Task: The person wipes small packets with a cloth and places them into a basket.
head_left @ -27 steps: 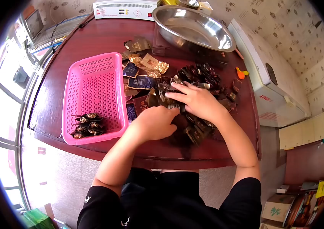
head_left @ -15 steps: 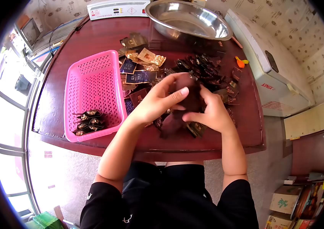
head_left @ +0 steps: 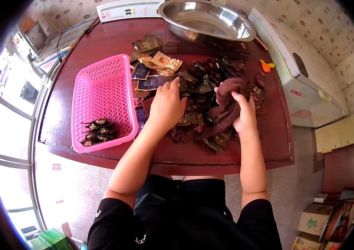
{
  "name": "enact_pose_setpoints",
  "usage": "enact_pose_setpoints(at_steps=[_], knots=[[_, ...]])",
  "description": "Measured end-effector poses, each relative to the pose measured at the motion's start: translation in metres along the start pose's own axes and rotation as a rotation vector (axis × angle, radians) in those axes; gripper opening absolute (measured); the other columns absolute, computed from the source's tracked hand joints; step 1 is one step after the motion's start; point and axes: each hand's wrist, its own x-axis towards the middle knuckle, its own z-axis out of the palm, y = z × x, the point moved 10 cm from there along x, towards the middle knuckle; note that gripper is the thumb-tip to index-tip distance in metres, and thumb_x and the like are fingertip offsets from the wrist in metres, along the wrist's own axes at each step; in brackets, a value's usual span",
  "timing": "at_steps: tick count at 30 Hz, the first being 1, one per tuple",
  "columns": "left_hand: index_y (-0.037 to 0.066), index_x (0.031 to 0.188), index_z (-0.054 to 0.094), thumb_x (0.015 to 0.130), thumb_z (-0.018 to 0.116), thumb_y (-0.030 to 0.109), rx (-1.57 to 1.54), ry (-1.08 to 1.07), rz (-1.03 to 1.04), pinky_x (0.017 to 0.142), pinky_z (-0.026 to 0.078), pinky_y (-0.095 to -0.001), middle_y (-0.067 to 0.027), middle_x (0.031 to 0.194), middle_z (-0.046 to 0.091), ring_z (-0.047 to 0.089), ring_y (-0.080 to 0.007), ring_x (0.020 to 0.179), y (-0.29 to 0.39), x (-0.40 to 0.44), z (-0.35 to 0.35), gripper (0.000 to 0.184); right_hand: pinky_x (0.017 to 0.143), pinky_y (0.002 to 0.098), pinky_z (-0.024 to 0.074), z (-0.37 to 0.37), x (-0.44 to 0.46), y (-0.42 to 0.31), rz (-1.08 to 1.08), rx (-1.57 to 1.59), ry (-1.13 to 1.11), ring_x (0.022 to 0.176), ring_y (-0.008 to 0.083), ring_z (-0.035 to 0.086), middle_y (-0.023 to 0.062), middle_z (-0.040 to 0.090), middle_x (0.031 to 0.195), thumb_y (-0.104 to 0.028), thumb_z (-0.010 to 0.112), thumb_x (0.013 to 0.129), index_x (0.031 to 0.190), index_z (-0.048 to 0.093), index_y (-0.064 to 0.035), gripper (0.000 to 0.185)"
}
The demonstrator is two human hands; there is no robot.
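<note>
My right hand (head_left: 245, 116) is closed around a bunched dark brown cloth (head_left: 228, 100), whose lower end hangs over the pile. Left of it, my left hand (head_left: 166, 104) is over the near-left part of the pile, palm down, with the thumb apart from the fingers. Its fingertips are close to dark foil packets (head_left: 190, 78), and I see nothing held in it. Beside that hand are blue packets (head_left: 152, 82) and gold packets (head_left: 166, 62). The pink plastic basket (head_left: 133, 118) stands to the left, with several dark packets (head_left: 99, 132) lined up in its near corner.
At the back of the red-brown table (head_left: 102, 39) are a steel basin (head_left: 206, 21) and a white sealing machine (head_left: 131, 11). A white appliance (head_left: 298, 71) stands along the right side. A small orange and yellow object (head_left: 265, 66) lies near the right edge.
My hands have moved apart. The left has left the cloth and moved down to the packets, while the right keeps the cloth and has shifted right.
</note>
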Motion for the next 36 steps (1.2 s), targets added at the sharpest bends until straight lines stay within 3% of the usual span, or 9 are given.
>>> enact_pose_setpoints(at_steps=[2,6,10,16,20,23,26,30,36], knots=[[-0.001,0.131,0.05,0.08,0.074,0.018,-0.025,-0.055,0.079,0.094,0.045,-0.0462,-0.0203,0.11,0.061,0.056,-0.038,0.11,0.007,0.002,-0.001,0.059,0.093,0.0396,0.0524,0.015,-0.005,-0.01,0.041,0.103,-0.04,0.112,0.0244,0.063,0.0145,0.063,0.117,-0.012,0.06,0.088,0.125,0.054,-0.0003,0.039],[0.001,0.118,0.054,0.077,0.078,0.021,-0.132,0.084,0.161,0.092,0.046,-0.0444,-0.0172,0.11,0.061,0.056,-0.037,0.107,0.007,0.003,0.009,0.051,0.071,0.029,0.0497,0.004,-0.004,-0.01,0.009,0.083,0.042,0.093,0.0154,0.061,0.0033,0.064,0.107,-0.038,0.073,0.088,0.12,0.057,-0.0072,0.047],[0.002,0.113,0.053,0.076,0.079,0.022,-0.127,-0.056,0.106,0.093,0.046,-0.0443,-0.0167,0.111,0.06,0.057,-0.0379,0.108,0.004,0.005,0.018,0.05,0.057,0.025,0.0436,0.016,0.0,-0.007,0.051,0.354,-0.132,0.086,0.01,0.058,0.0009,0.065,0.107,-0.053,0.061,0.093,0.118,0.06,-0.0122,0.048],[0.002,0.116,0.052,0.063,0.084,0.011,-0.386,0.086,0.194,0.092,0.046,-0.0414,-0.0156,0.108,0.058,0.057,-0.0346,0.104,0.033,0.006,-0.014,0.063,0.053,0.0227,0.0428,0.002,-0.009,-0.022,-0.223,-0.153,0.194,0.067,0.0067,0.056,0.0005,0.063,0.091,-0.024,0.064,0.096,0.108,0.056,-0.0064,0.023],[0.002,0.132,0.048,0.06,0.081,0.003,-0.565,0.126,0.256,0.096,0.044,-0.0349,-0.0107,0.112,0.053,0.054,-0.0235,0.105,0.04,0.0,-0.018,0.079,0.077,0.0349,0.0513,0.057,-0.039,-0.05,-0.692,-0.899,-0.012,0.088,0.0275,0.066,0.0143,0.066,0.1,-0.017,0.072,0.088,0.107,0.06,0.0008,0.029],[0.002,0.146,0.04,0.07,0.07,-0.008,-1.38,-0.085,-0.024,0.104,0.04,-0.0317,-0.0052,0.122,0.054,0.053,-0.0166,0.116,0.037,-0.007,0.016,0.082,0.082,0.0401,0.052,0.083,-0.053,-0.052,-0.896,-0.937,-0.085,0.094,0.0337,0.063,0.0159,0.063,0.107,-0.009,0.075,0.082,0.11,0.06,-0.0008,0.033],[0.002,0.146,0.039,0.077,0.059,-0.013,-1.746,-0.364,-0.104,0.105,0.041,-0.0326,-0.0064,0.129,0.055,0.054,-0.017,0.118,0.056,-0.016,0.032,0.074,0.08,0.0403,0.0523,0.09,-0.062,-0.058,-1.027,-0.886,-0.11,0.092,0.0319,0.062,0.0138,0.062,0.105,-0.007,0.078,0.076,0.113,0.062,-0.004,0.04],[0.003,0.132,0.052,0.084,0.049,-0.009,-1.942,-0.408,-0.234,0.101,0.045,-0.0342,-0.0089,0.129,0.057,0.055,-0.0196,0.12,0.051,-0.027,0.049,0.049,0.07,0.0366,0.0528,0.095,-0.065,-0.057,-1.054,-1.119,-0.061,0.086,0.0263,0.061,0.0078,0.057,0.099,0.001,0.073,0.074,0.118,0.072,-0.0211,0.05],[0.0,0.133,0.051,0.091,0.045,-0.001,-1.937,-0.333,-0.255,0.109,0.043,-0.0425,-0.0112,0.131,0.059,0.053,-0.0237,0.126,0.052,-0.024,0.047,0.042,0.07,0.0364,0.0516,0.049,-0.049,-0.083,-0.995,-1.159,0.269,0.084,0.0273,0.061,0.011,0.057,0.101,0.005,0.068,0.078,0.118,0.069,-0.012,0.043]])
